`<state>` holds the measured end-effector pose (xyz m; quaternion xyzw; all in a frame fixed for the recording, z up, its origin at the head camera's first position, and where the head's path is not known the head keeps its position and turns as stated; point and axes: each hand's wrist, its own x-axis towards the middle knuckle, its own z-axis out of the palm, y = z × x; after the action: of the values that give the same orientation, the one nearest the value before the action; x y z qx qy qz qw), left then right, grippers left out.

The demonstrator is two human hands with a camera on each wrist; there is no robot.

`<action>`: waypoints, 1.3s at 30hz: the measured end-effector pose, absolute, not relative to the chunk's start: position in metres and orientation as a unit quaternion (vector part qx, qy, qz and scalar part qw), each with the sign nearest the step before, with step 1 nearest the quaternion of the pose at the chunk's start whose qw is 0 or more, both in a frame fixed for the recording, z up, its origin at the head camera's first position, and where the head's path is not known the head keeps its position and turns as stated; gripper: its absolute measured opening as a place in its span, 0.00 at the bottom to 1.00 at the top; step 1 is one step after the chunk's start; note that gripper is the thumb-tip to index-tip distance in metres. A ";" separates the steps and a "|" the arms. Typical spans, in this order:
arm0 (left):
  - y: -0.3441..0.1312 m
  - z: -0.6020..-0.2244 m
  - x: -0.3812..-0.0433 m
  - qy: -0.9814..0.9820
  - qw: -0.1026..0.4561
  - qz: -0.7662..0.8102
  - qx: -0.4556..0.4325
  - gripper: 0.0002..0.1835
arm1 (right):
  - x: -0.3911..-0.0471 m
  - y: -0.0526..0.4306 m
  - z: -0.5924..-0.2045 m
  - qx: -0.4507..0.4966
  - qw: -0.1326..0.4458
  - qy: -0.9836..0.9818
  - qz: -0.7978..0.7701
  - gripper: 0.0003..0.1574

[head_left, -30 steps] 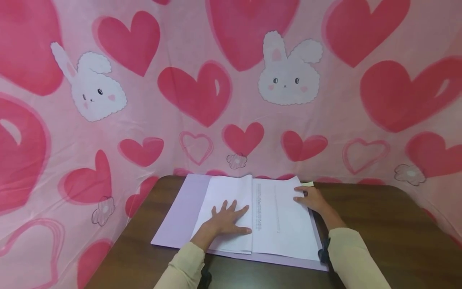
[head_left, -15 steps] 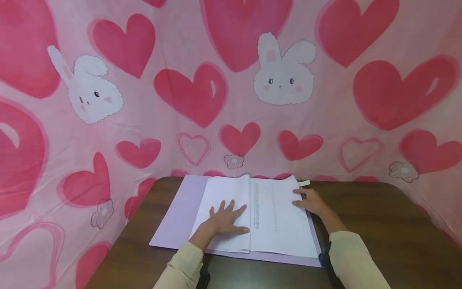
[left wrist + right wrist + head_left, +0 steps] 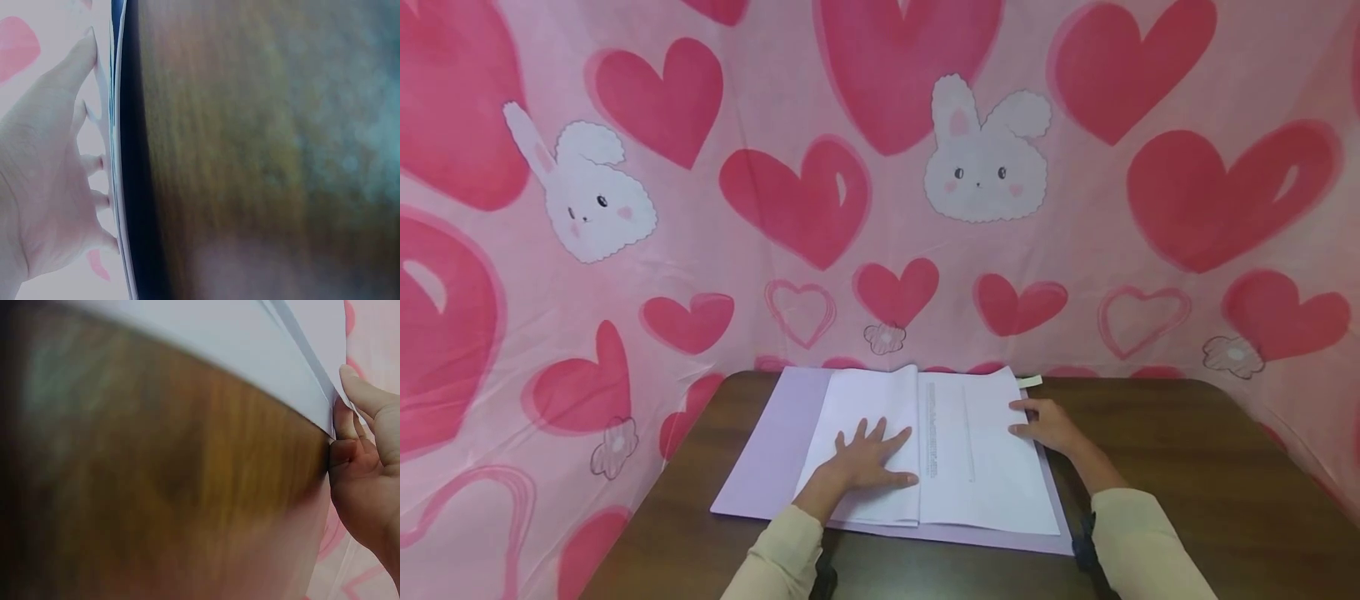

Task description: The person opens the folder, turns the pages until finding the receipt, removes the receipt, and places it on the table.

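A lilac folder [image 3: 771,450] lies spread on the table with white sheets inside. My left hand [image 3: 861,462] rests with fingers spread on the left page [image 3: 872,387], close to the fold. In the left wrist view, the fingertips of that left hand [image 3: 50,150] touch the paper. At the outer edge of the printed right page [image 3: 1000,475] is my right hand [image 3: 1051,425]. The right wrist view has the right hand [image 3: 369,462] pinching a sheet [image 3: 319,337], thumb above and a finger beneath. Its other fingers are curled under the edge.
A pale yellow-green tab [image 3: 1031,382] sticks out past the top right of the pages. The brown wooden table [image 3: 1187,467] extends on both sides of the folder. Behind it hangs a pink cloth [image 3: 895,242] with hearts and rabbits.
My right hand has slid slightly down the page's outer edge, away from the tab. The left hand has stayed in place on the left page. The head view has shifted a little.
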<state>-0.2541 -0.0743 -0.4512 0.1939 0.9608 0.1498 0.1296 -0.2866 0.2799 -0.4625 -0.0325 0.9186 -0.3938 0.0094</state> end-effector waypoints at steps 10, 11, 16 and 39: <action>-0.073 -0.451 -0.255 0.961 0.130 0.149 0.196 0.49 | -0.280 0.284 -0.465 -0.028 0.026 0.919 -0.393 0.35; -0.073 -0.451 -0.255 0.960 0.130 0.150 0.196 0.49 | -0.279 0.284 -0.465 -0.025 0.026 0.919 -0.394 0.35; -0.073 -0.453 -0.256 0.960 0.132 0.152 0.194 0.49 | -0.273 0.284 -0.462 -0.027 0.031 0.916 -0.398 0.35; -0.075 -0.454 -0.255 0.959 0.132 0.154 0.196 0.49 | -0.259 0.293 -0.463 -0.065 0.055 0.894 -0.439 0.29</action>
<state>-0.2555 -0.0747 -0.4541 0.1958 0.9595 0.1536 0.1325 -0.2592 0.2928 -0.4629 -0.0646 0.8944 -0.4391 0.0550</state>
